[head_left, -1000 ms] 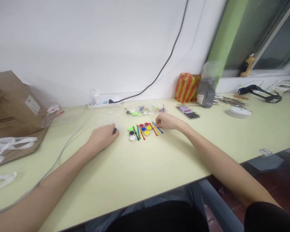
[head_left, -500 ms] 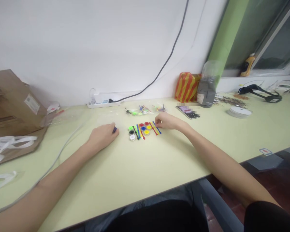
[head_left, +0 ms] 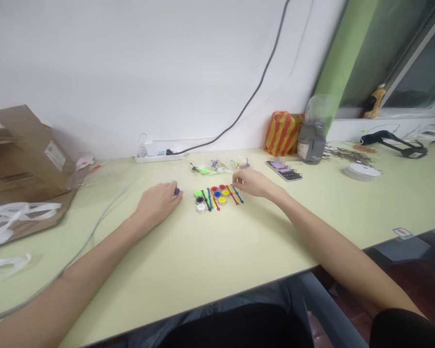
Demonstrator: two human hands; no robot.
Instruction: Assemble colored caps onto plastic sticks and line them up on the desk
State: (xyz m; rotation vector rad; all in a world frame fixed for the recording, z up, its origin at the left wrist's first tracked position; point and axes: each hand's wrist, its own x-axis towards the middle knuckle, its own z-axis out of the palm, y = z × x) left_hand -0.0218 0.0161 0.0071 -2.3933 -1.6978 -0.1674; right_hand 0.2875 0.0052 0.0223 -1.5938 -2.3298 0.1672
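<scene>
My left hand point(head_left: 156, 202) rests on the table with its fingers closed on a small dark blue disc point(head_left: 176, 191), partly hidden by them. To its right lie plastic spinner parts in a tight group. Round pieces with clear bases show there: green point(head_left: 197, 194), black point(head_left: 200, 199), white point(head_left: 201, 208), yellow point(head_left: 222, 200), red and blue. Coloured arrows lie slanted among them, including a red arrow point(head_left: 232, 195). At the group's right end, my right hand point(head_left: 253, 182) pinches the upper end of a blue arrow point(head_left: 240, 197) lying on the table.
Behind the group are bagged coloured parts point(head_left: 217, 166) and a power strip point(head_left: 159, 156). A phone point(head_left: 284, 170), striped bag point(head_left: 283, 134), grey bag point(head_left: 311, 140) and white discs point(head_left: 362, 171) stand right. A cardboard box point(head_left: 32, 154) and a cable point(head_left: 90, 235) lie left.
The view has shifted slightly, so the whole scene sits a little further right. Both hands keep their places beside the parts, and the left still holds the blue disc.
</scene>
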